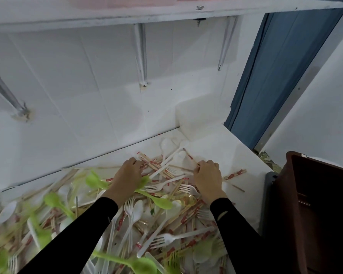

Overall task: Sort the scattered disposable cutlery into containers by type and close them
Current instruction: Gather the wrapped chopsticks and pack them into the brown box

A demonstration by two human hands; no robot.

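Note:
A big heap of disposable cutlery covers the white counter (pixel 232 153): white forks (pixel 167 238), white spoons (pixel 165 144), green spoons (pixel 160 201) and wrapped chopsticks (pixel 235 174). My left hand (pixel 128 176) rests palm down on the far part of the heap, fingers curled over wrapped chopsticks. My right hand (pixel 207 177) lies palm down to its right, fingers curled at the handle of a white spoon (pixel 179 157). Whether either hand grips anything is hidden under the fingers. A translucent white container (pixel 200 119) stands at the back against the wall.
A white tiled wall (pixel 87 86) rises behind the counter, with a shelf on metal brackets (pixel 141 56) overhead. A blue door frame (pixel 265 76) is at the right. A dark brown bin (pixel 321 204) stands beside the counter's right edge.

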